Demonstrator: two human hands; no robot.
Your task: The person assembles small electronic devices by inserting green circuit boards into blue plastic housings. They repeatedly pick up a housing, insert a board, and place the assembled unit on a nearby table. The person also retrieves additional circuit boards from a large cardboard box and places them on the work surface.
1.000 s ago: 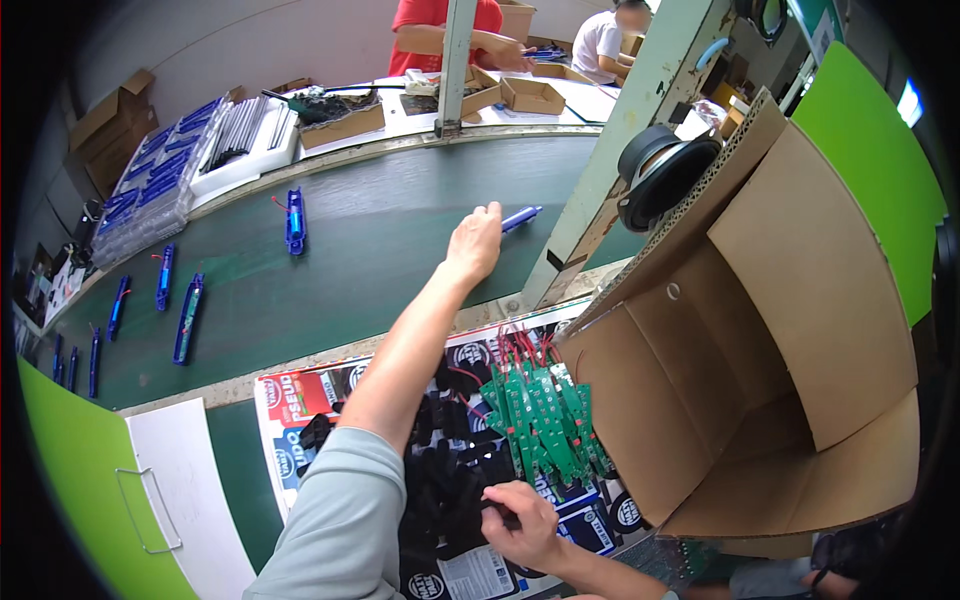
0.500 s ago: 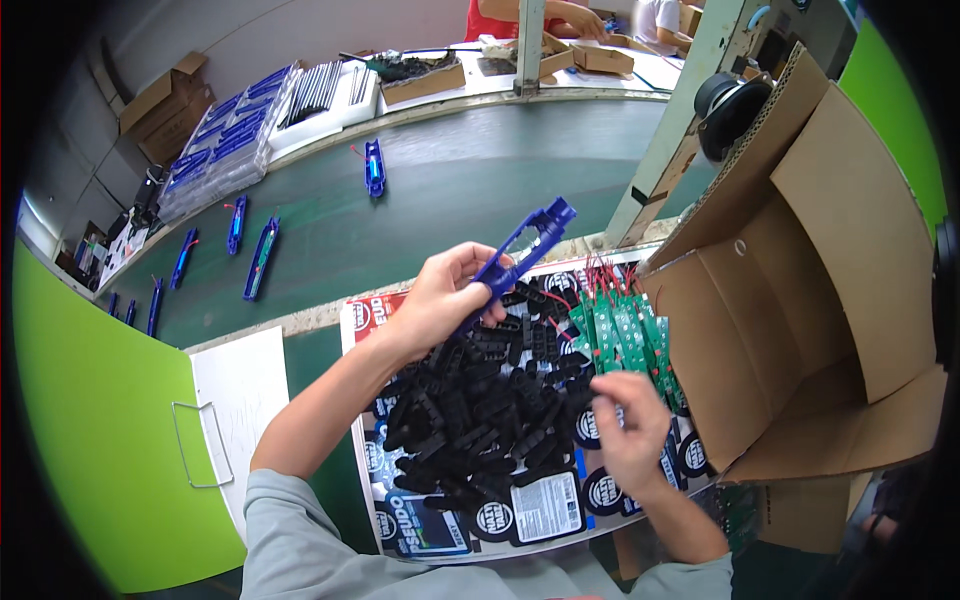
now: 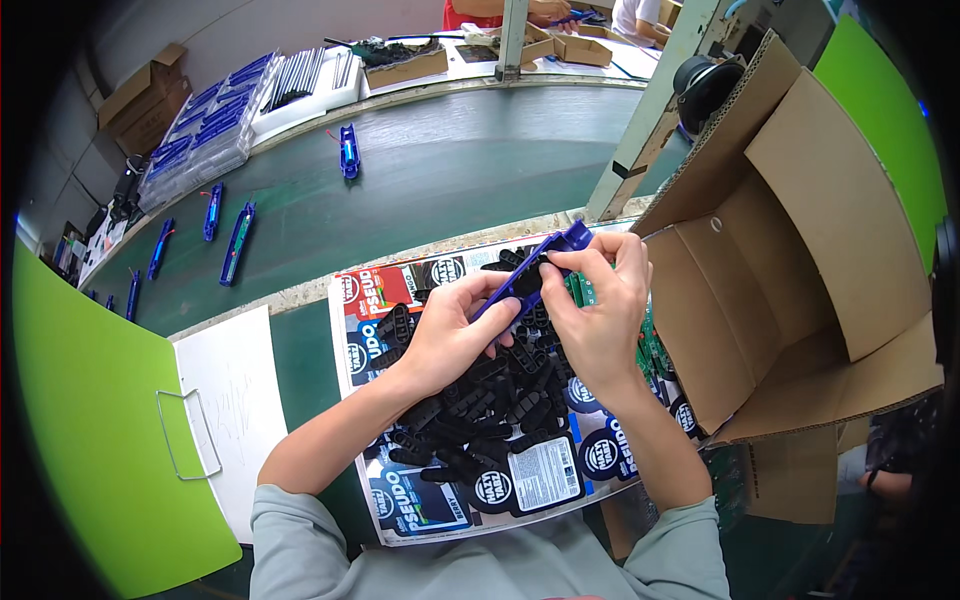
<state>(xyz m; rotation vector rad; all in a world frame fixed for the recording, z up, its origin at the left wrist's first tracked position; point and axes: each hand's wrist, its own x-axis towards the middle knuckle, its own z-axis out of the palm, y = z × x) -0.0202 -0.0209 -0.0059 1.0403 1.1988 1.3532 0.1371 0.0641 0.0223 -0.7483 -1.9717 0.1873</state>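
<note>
My left hand [image 3: 452,335] grips a blue plastic half-shell [image 3: 497,298], long and hollow, held tilted above the pile with its far end up to the right. At that far end my right hand [image 3: 603,310] is closed in a pinch, thumb and finger at the shell's opening. A small black part shows dark at those fingertips, mostly hidden by the fingers and the shell wall. Beneath both hands lies a heap of black plastic pieces [image 3: 470,405] on a printed sheet [image 3: 410,535]. Green circuit boards [image 3: 650,350] lie partly hidden behind my right hand.
An open cardboard box [image 3: 790,290] stands at the right. Beyond a ledge runs a green conveyor belt [image 3: 430,160] carrying several blue shells [image 3: 238,243]. A metal post [image 3: 645,130] rises at the belt's near edge. Across the belt, another person's hands [image 3: 550,12] are at work by cardboard trays [image 3: 580,50].
My right hand has moved up from beside the black pile to the blue shell's far end. The shell has turned and come slightly lower. The view has shifted a little.
</note>
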